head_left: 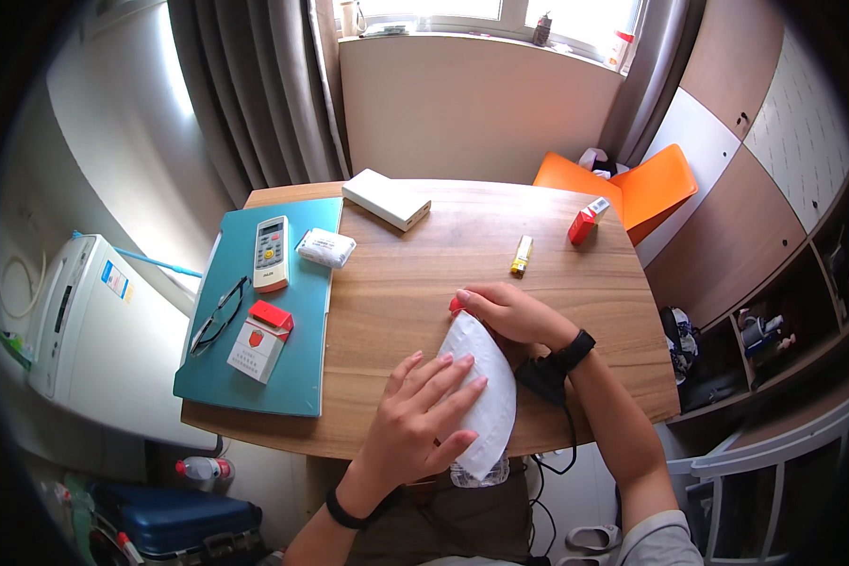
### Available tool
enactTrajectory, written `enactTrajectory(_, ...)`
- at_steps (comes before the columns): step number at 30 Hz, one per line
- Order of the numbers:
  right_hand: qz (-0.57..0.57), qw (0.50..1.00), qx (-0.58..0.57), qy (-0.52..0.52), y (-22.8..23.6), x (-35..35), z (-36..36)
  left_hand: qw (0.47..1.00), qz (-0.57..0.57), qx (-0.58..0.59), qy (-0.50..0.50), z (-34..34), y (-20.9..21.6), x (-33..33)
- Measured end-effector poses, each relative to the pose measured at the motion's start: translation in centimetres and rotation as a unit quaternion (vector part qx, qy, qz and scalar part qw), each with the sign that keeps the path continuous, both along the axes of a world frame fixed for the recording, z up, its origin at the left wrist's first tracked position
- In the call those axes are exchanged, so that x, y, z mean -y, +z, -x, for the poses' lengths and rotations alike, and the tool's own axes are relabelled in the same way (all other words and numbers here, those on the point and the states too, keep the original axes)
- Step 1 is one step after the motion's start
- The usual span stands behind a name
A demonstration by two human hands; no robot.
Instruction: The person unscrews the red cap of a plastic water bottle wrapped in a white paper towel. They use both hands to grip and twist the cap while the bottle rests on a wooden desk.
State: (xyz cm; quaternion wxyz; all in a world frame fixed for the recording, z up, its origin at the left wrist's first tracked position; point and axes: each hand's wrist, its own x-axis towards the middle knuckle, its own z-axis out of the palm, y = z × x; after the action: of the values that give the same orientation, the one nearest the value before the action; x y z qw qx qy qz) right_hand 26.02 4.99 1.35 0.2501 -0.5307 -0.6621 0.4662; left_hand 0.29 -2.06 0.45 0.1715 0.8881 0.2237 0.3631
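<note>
A clear plastic bottle point(481, 474) with a red cap point(456, 306) lies at the table's front edge, its base toward me. A white tissue point(492, 396) covers most of its body. My left hand point(424, 415) rests on the tissue with fingers spread. At the far end, my right hand point(514, 316) is closed, thumb and fingers gripping the bottle at its cap. Part of the neck is hidden behind that hand. Both wrists wear black bands, and a black device point(541, 380) with a cable sits by the right one.
On the left, a teal folder point(297, 387) bears a remote control point(272, 253), glasses point(219, 316), a cigarette pack point(261, 344) and a tissue packet point(326, 248). Farther back are a white box point(385, 198), yellow lighter point(522, 255) and red pack point(585, 224). An orange chair point(656, 189) stands beyond.
</note>
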Motion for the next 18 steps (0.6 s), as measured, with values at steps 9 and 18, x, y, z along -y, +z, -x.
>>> enactTrajectory(9,0.076,0.997,-0.017,-0.025,3.1,1.2,0.7,0.999,-0.017,-0.005,-0.047,0.4,0.4,0.3)
enactTrajectory(18,0.030,0.999,0.009,0.042,1.9,1.0,0.1,1.000,-0.016,0.002,-0.014,0.1,0.5,0.2)
